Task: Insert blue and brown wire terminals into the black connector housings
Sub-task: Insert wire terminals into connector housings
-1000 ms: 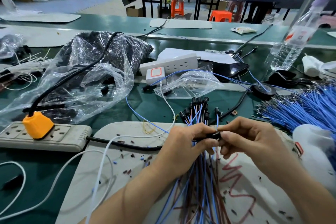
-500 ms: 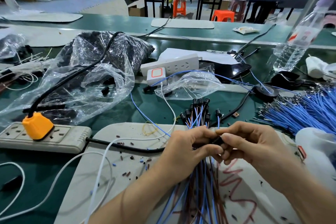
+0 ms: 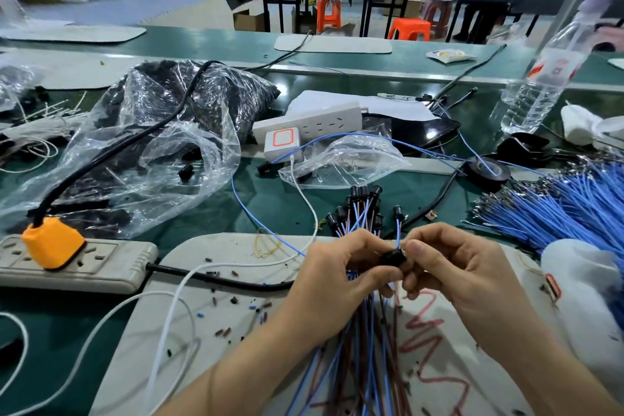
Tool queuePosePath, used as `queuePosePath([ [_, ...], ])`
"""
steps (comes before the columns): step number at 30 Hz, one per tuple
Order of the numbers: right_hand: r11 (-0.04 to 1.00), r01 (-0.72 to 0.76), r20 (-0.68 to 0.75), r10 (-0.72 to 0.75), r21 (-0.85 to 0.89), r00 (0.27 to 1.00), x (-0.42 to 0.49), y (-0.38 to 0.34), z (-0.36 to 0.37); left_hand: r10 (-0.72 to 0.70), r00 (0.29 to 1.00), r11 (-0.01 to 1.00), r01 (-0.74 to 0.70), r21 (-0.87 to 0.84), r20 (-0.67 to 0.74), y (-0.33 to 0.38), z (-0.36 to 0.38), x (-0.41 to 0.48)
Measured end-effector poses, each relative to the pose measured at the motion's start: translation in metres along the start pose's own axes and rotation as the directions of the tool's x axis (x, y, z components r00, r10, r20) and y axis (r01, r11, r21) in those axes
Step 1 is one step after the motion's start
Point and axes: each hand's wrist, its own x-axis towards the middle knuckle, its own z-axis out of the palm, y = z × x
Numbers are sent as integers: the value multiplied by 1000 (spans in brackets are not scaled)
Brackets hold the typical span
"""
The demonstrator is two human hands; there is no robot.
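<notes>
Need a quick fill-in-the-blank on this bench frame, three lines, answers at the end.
1. The left hand and right hand together pinch a small ____ connector housing.
2. The plug seated in the grey power strip is ____.
3. The pile of loose wires at the right edge of the bench is ____.
Missing words: black; orange; blue.

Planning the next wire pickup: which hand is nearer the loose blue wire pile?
Right. The right hand, pinching the black housing, is just left of the blue wire pile; the left hand, gripping the wire bundle, lies farther left.
</notes>
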Motion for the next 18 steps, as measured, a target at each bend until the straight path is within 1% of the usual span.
queuePosePath([
  [3,1000,3,1,-3,-12,1000,0,0,-1,14,1000,999,-15,32,10,0,0,0],
  [10,998,28,-16,-29,-49,999,-1,3,0,69,997,991,-67,117,-16,-2,-1,0],
  [13,994,46,-1,-47,-97,999,-2,4,-2,94,995,984,-90,157,-18,-5,-3,1],
  [18,991,20,48,-14,-135,999,0,5,-2,44,999,982,-45,183,5,-7,-7,0],
])
